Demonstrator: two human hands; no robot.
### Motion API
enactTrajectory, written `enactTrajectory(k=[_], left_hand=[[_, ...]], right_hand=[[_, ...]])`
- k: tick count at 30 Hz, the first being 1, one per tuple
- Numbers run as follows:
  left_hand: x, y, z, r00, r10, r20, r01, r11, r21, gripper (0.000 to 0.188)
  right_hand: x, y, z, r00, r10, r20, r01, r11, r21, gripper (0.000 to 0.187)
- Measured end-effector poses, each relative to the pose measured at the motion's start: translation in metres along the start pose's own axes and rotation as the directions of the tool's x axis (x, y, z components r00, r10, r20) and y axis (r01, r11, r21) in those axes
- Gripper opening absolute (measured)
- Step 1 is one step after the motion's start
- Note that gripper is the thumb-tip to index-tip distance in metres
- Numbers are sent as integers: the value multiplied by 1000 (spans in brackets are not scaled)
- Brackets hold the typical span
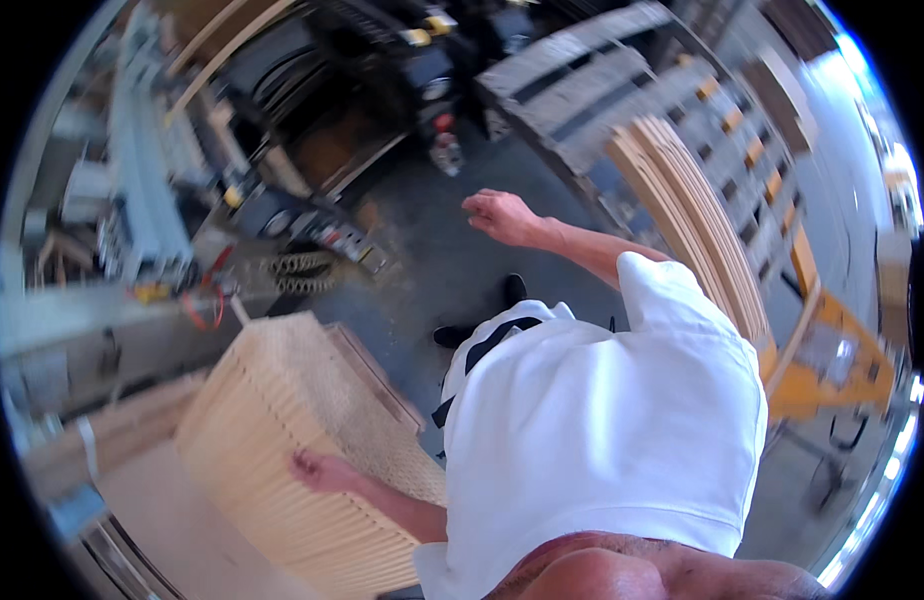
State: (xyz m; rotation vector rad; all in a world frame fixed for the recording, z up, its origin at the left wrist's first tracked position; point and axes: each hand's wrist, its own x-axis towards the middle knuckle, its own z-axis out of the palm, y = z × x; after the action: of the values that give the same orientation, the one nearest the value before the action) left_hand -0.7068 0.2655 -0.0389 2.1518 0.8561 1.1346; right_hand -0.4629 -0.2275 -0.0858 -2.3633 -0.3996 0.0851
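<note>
My left hand (pixel 317 468) rests flat on the side of a tall stack of thin pale wood boards (pixel 272 400) at the lower left, fingers spread against the board edges. My right hand (pixel 500 213) hangs in the air above the grey concrete floor, fingers loosely curled and holding nothing. It is nearest to a second stack of curved plywood sheets (pixel 697 235) standing on edge at the right. My white shirt fills the lower middle, and my dark shoes (pixel 482 315) show on the floor below it.
Wooden pallets (pixel 592 85) lie stacked at the top right. A yellow pallet jack (pixel 832 365) stands at the right. Machines, tools and coiled springs (pixel 300 272) crowd the benches at the upper left. A flat wood surface (pixel 172 520) lies beneath the board stack.
</note>
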Motion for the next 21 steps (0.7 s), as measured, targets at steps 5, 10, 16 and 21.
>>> enactTrajectory(k=[5, 10, 16, 21], left_hand=[[-91, 144, 166, 715, 182, 675, 44, 952, -304, 26], [-159, 225, 234, 378, 286, 880, 66, 940, -334, 28], [-209, 248, 310, 149, 305, 941, 117, 939, -323, 26], [-201, 274, 342, 89, 337, 937, -38, 942, -335, 24]], right_hand=[[-105, 75, -89, 895, 164, -415, -281, 930, -237, 31], [-252, 148, -136, 675, 400, -620, -694, 630, -349, 33], [-338, 169, -115, 564, 420, -711, -789, 529, -313, 26], [-326, 163, -114, 551, 315, -773, -773, 541, -331, 21]])
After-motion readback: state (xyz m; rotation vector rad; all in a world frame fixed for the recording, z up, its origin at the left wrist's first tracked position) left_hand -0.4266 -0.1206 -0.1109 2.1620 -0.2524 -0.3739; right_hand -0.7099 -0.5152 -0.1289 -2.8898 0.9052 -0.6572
